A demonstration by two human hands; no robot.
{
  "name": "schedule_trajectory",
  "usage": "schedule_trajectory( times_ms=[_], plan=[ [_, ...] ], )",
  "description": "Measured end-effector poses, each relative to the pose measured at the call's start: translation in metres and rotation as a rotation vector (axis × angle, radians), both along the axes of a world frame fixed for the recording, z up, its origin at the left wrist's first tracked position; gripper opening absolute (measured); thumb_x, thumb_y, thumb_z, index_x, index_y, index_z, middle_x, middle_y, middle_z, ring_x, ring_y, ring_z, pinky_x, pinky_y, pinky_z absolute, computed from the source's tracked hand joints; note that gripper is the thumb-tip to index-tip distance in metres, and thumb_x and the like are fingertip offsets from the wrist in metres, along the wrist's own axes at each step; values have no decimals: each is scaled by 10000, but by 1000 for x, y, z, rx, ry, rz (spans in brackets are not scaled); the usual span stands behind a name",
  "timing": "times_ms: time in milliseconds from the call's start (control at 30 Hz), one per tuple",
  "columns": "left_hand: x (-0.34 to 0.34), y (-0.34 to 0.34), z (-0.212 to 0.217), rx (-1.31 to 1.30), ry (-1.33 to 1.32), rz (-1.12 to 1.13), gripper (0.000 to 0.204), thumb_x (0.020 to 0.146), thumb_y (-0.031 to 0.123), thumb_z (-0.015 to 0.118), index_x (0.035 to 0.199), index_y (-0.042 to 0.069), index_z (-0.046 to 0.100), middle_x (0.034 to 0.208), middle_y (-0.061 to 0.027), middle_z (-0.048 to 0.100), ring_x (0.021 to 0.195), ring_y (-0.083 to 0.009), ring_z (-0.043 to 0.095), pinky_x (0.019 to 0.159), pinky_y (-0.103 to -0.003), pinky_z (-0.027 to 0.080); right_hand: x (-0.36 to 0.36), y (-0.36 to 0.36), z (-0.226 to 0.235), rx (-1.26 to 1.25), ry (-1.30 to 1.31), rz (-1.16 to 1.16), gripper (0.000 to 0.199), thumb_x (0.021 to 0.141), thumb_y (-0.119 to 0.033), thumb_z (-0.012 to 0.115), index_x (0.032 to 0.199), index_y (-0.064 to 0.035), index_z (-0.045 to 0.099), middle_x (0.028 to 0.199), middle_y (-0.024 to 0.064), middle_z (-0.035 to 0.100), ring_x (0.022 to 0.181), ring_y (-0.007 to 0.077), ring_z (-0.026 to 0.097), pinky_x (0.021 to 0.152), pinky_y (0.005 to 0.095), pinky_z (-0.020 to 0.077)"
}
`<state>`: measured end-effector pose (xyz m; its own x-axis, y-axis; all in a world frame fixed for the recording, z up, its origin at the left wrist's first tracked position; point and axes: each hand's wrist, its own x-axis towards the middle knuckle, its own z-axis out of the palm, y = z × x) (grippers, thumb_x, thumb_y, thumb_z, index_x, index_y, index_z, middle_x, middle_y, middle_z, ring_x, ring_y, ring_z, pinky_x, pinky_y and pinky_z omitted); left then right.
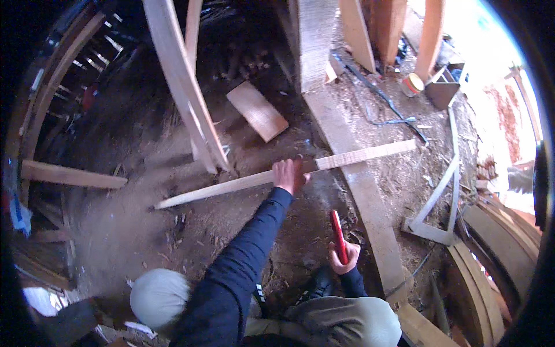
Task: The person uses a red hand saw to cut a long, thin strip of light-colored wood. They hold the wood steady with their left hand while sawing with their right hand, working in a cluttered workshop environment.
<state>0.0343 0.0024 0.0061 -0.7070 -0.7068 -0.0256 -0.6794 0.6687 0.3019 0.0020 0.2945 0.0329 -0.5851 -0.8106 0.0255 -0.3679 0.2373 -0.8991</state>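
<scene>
My left hand [289, 175] reaches forward in a dark blue sleeve and grips a long thin wooden strip [370, 155] near its middle. The strip lies almost level, running from lower left to upper right above the dirt ground. My right hand [345, 258] stays close to my body, fingers closed around a red flat tool [337, 234] that points upward. My knees in light trousers show at the bottom.
A wide wooden beam [361, 185] runs along the ground under the strip's right part. A short board [258, 111] lies beyond. Upright wooden posts [184, 81] stand left of centre. A can [411, 84] and dark cables [378, 92] lie at the upper right. Sawdust covers the ground.
</scene>
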Motion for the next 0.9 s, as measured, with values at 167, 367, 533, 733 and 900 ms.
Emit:
schedule_trajectory(
  times_ms=[167, 367, 533, 733, 900],
  plan=[
    [11, -2, -28, -58, -28, 0, 324, 709, 446, 679, 849, 154, 669, 710, -113, 672, 653, -314, 671, 590, -477, 523, 8, 2, -3, -18, -18, -77, 82, 619, -104, 631, 688, -60, 628, 520, 75, 523, 438, 190, 542, 491, 300, 447],
    [-1, 3, -27, -11, -7, 37, 260, 705, 411, 673, 762, 159, 648, 697, -97, 669, 657, -304, 673, 606, -465, 528, -19, -19, 0, -57, -13, -10, 73, 641, -89, 638, 685, -54, 591, 510, 43, 481, 427, 146, 472, 471, 276, 394],
    [7, -12, -41, -91, -69, 25, 283, 703, 423, 673, 786, 155, 635, 662, -111, 659, 634, -324, 668, 605, -463, 532, 1, -10, -6, -85, -42, 10, 85, 626, -71, 642, 689, -60, 586, 526, 63, 492, 434, 196, 494, 472, 301, 409],
    [-7, -6, -33, -179, -15, 34, 300, 733, 445, 655, 785, 153, 613, 655, -131, 651, 649, -345, 666, 601, -479, 525, -19, -10, 12, -26, -90, 12, 56, 646, -68, 635, 693, -64, 605, 538, 65, 513, 440, 172, 510, 484, 302, 422],
    [2, -5, -39, -53, -63, 0, 307, 722, 446, 664, 807, 154, 631, 695, -146, 660, 653, -347, 667, 593, -505, 522, -15, -11, -5, -38, -151, 18, 68, 675, -94, 646, 710, -59, 598, 516, 57, 472, 432, 142, 478, 472, 290, 402]
  ],
)
